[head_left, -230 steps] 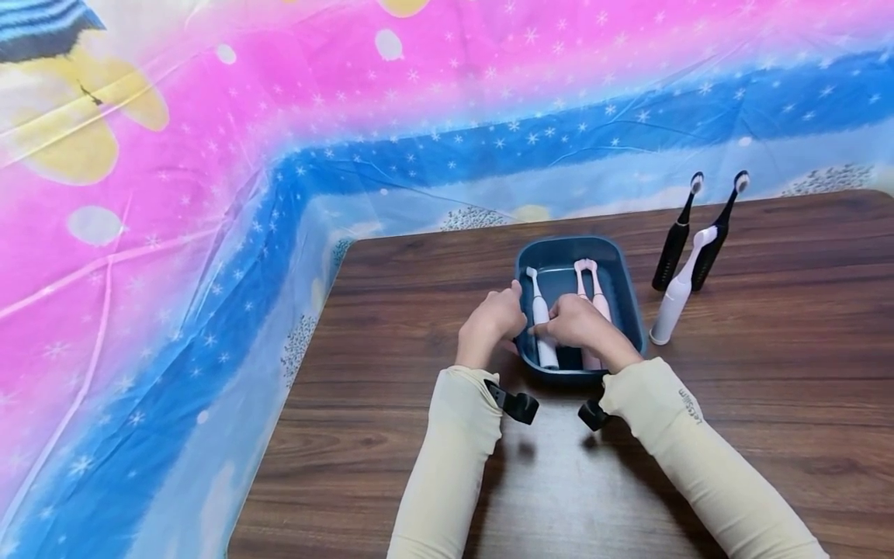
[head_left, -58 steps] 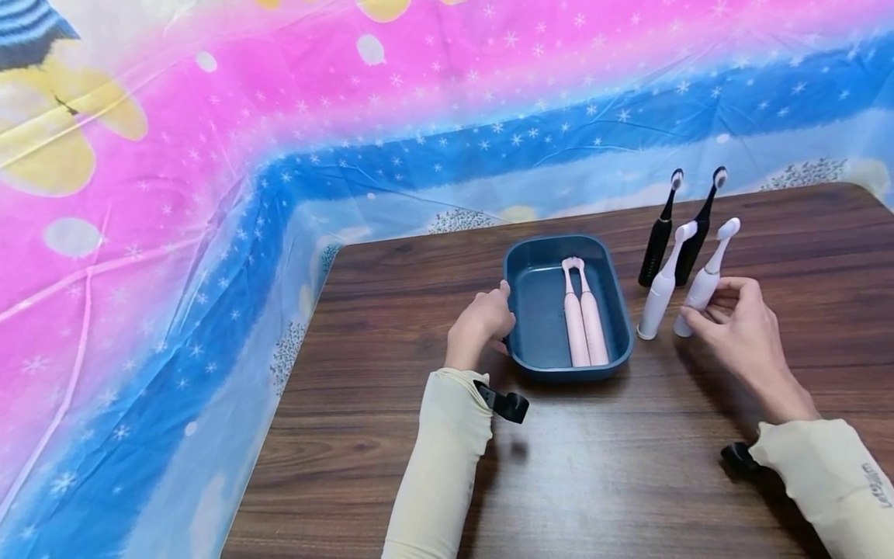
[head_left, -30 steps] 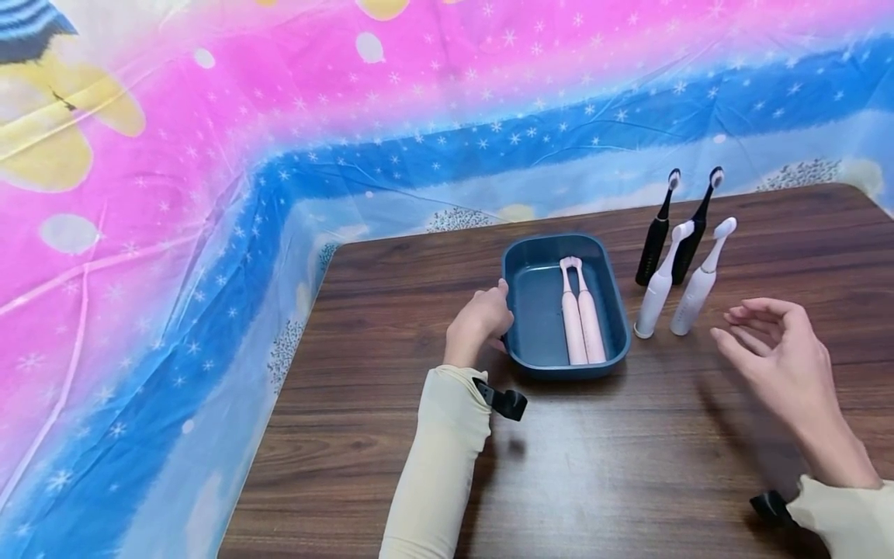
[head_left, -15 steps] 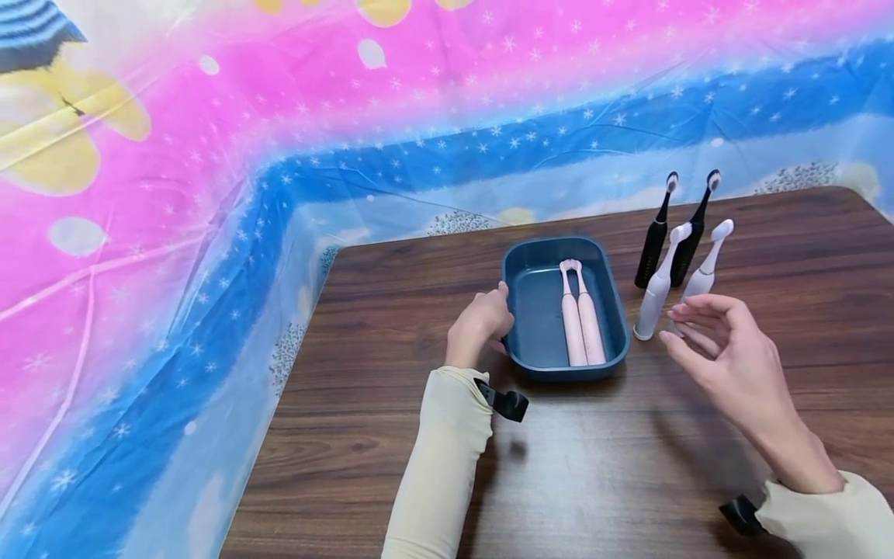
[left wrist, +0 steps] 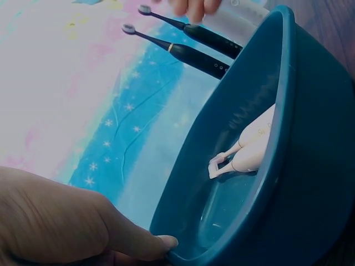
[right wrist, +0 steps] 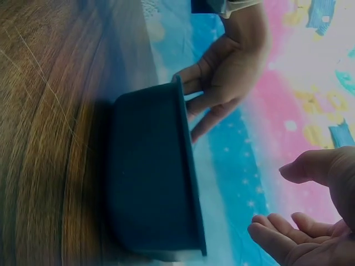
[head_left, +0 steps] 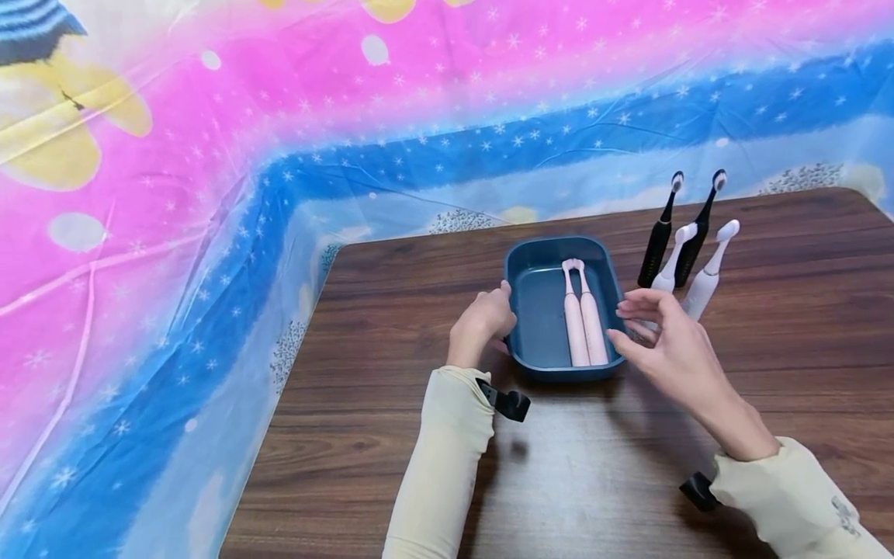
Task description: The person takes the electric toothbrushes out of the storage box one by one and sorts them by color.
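Observation:
My left hand [head_left: 482, 322] holds the left rim of a dark blue tray [head_left: 539, 318]; in the left wrist view its thumb [left wrist: 166, 242] lies over the edge. Two pale pink electric toothbrushes [head_left: 594, 326] lie side by side inside, heads pointing to the far end. My right hand [head_left: 673, 349] hovers at the tray's right rim, thumb and fingers apart with nothing between them. Behind it two white electric toothbrushes [head_left: 703, 286] stand upright, their lower parts partly hidden by the hand. Two black electric toothbrushes [head_left: 656, 252] stand upright farther back.
Everything is on a dark wood-grain table [head_left: 391, 310]. A pink and blue patterned cloth [head_left: 419, 101] hangs along its back and left sides. Black straps or mounts [head_left: 513, 405] stick out from both cream sleeves [head_left: 443, 458].
A white toothbrush that lay in the tray now stands on the table beside the other white one. My right hand let it go and moved left to the tray. My left hand stays at the rim.

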A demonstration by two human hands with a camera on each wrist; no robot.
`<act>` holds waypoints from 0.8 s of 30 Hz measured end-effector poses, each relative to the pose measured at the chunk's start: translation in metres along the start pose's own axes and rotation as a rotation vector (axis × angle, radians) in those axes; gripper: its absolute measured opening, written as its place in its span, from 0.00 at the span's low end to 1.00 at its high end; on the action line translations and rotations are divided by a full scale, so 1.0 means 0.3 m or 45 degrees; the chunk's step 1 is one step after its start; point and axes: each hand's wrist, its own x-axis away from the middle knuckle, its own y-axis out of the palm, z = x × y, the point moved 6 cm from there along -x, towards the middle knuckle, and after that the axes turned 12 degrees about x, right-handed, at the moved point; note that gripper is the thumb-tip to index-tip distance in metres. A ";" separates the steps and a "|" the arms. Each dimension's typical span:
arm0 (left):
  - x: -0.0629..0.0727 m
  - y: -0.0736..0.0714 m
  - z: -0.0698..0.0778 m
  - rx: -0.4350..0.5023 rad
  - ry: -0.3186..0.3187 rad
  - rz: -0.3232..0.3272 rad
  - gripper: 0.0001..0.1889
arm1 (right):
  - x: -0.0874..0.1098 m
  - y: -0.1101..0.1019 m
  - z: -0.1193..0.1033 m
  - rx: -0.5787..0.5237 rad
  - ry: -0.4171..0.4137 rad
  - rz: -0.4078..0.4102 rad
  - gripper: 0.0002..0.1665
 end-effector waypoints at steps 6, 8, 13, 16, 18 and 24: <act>0.005 0.000 0.000 0.017 0.001 -0.006 0.36 | -0.042 0.061 0.004 0.023 0.024 -0.083 0.30; 0.006 0.001 -0.001 0.025 -0.001 -0.011 0.36 | -0.058 0.083 0.010 0.021 0.048 -0.113 0.30; 0.010 0.000 -0.002 0.027 -0.001 -0.011 0.36 | -0.099 0.138 0.022 0.060 0.131 -0.220 0.31; 0.009 0.000 -0.002 0.027 -0.004 -0.010 0.36 | -0.121 0.171 0.020 0.115 0.175 -0.299 0.33; 0.006 -0.001 -0.004 0.025 -0.009 -0.009 0.36 | -0.135 0.192 0.018 0.148 0.203 -0.344 0.33; -0.003 0.001 -0.003 0.011 -0.002 -0.006 0.37 | -0.165 0.238 0.024 0.251 0.273 -0.447 0.31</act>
